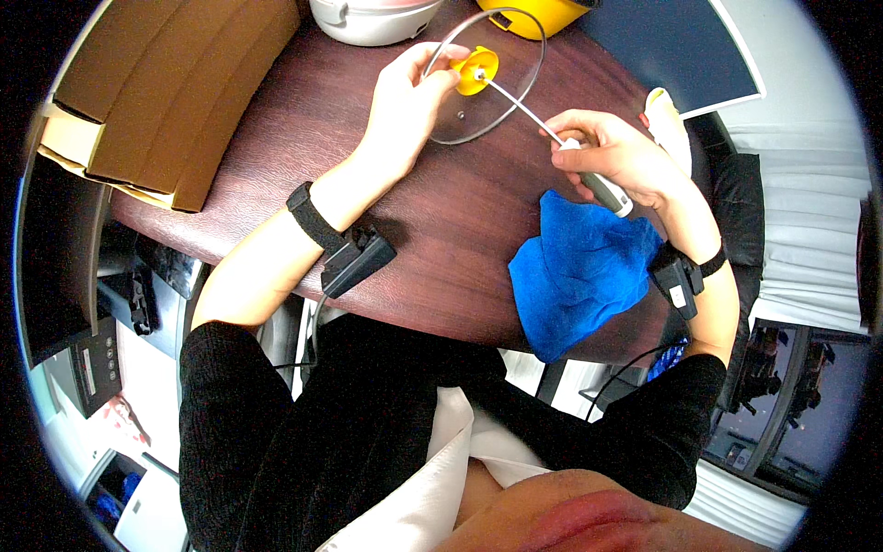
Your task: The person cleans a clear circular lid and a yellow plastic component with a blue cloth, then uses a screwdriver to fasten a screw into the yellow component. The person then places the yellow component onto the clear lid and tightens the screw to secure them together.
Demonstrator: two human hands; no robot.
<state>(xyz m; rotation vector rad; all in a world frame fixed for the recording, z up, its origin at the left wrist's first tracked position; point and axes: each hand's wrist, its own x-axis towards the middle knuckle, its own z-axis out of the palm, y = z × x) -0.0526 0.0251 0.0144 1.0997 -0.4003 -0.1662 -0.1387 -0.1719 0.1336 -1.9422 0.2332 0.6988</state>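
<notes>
Above the table, a round clear glass lid (487,115) with a grey rim stands tilted on edge. My left hand (409,101) is closed on the yellow knob (466,77) at its centre, thumb and fingers at the knob's edge. A screwdriver (605,191) with a grey and white handle lies in the closed fingers of my right hand (621,156). Its metal shaft points up and left, and the tip meets the middle of the knob, where a small screw seems to sit. Just below my right hand lies a crumpled blue cloth (584,271).
A brown cardboard box (184,83) stands at the left of the dark red table (441,239). At the far edge are a white rounded appliance (377,23) and a yellow container (543,14). A dark panel with a white border (681,51) lies at the far right.
</notes>
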